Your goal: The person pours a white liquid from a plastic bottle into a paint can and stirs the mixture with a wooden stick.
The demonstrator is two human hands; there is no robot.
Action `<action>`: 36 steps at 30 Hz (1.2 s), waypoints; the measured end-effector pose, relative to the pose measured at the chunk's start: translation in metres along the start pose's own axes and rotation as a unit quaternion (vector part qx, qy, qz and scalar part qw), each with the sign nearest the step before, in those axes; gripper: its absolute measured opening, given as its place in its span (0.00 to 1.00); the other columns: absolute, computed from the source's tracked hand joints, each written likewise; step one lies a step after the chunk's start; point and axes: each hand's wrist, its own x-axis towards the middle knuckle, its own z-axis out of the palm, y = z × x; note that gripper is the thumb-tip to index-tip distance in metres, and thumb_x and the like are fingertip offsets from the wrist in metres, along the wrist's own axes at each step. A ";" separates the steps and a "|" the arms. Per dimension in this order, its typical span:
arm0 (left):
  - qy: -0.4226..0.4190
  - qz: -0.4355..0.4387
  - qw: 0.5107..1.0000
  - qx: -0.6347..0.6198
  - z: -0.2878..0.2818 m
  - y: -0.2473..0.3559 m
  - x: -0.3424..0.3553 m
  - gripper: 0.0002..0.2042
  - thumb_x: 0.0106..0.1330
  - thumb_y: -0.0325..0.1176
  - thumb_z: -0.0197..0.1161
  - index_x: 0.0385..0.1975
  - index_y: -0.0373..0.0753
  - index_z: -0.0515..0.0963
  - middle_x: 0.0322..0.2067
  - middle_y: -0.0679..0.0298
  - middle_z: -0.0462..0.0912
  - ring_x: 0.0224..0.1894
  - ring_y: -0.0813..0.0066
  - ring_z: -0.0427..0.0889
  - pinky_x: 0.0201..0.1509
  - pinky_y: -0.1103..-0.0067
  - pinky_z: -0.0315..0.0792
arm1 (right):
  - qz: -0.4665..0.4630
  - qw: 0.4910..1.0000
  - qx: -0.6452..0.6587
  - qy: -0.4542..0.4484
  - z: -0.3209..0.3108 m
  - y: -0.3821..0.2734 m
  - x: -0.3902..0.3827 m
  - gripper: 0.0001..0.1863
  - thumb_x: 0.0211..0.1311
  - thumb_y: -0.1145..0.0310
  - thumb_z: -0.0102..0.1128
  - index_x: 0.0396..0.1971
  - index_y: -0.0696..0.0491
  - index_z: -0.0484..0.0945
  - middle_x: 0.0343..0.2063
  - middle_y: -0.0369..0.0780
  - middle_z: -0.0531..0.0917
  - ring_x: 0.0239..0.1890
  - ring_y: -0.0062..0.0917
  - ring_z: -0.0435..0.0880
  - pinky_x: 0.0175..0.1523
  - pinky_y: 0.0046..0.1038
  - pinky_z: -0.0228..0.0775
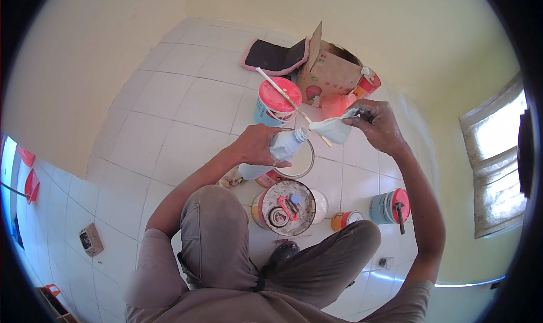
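Note:
My left hand (257, 146) is wrapped round a whitish plastic bottle (284, 145), tilted with its uncapped neck toward the upper right. Between the fingers of my right hand (380, 125) is a pale, limp piece (334, 129), cloth or plastic; I cannot tell which. Its pointed end comes close to the bottle's mouth. Below the bottle is an open tin (311, 163) with a light rim, partly hidden by the bottle and my left hand. Nearer me stands a large metal can (297, 221) with a stained top, bearing a blue cap (294, 198) and a red handle.
A blue bucket (264, 115) with a red lid stands beyond my left hand, a long stick (281, 91) across it. Behind are a cardboard box (331, 71) and a dark mat (276, 56). To the right sit a small can (342, 221) and another red-lidded bucket (382, 206) with a hammer.

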 end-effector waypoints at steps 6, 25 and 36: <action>0.006 0.016 1.000 0.000 -0.002 0.001 -0.001 0.44 0.41 0.59 0.81 0.59 0.39 0.80 0.39 0.51 0.89 0.40 0.54 0.89 0.51 0.66 0.81 | -0.016 0.999 -0.027 -0.027 0.000 -0.012 0.003 0.03 0.59 0.79 0.69 0.33 0.61 0.84 0.20 0.35 0.79 0.22 0.14 0.66 0.30 0.24 0.61; 0.004 0.022 1.000 0.004 -0.002 -0.002 -0.002 0.46 0.41 0.60 0.81 0.61 0.41 0.78 0.39 0.50 0.88 0.41 0.51 0.89 0.52 0.64 0.81 | -0.094 0.987 -0.124 -0.042 -0.009 -0.029 0.015 0.06 0.57 0.83 0.66 0.35 0.60 0.83 0.25 0.44 0.84 0.22 0.25 0.78 0.32 0.29 0.72; 0.024 0.050 0.998 -0.005 0.000 -0.004 -0.003 0.46 0.40 0.62 0.80 0.58 0.37 0.79 0.38 0.49 0.88 0.41 0.51 0.89 0.51 0.64 0.81 | -0.153 0.967 -0.201 -0.041 -0.010 -0.041 0.020 0.07 0.55 0.82 0.65 0.35 0.59 0.84 0.27 0.47 0.86 0.25 0.37 0.84 0.34 0.32 0.76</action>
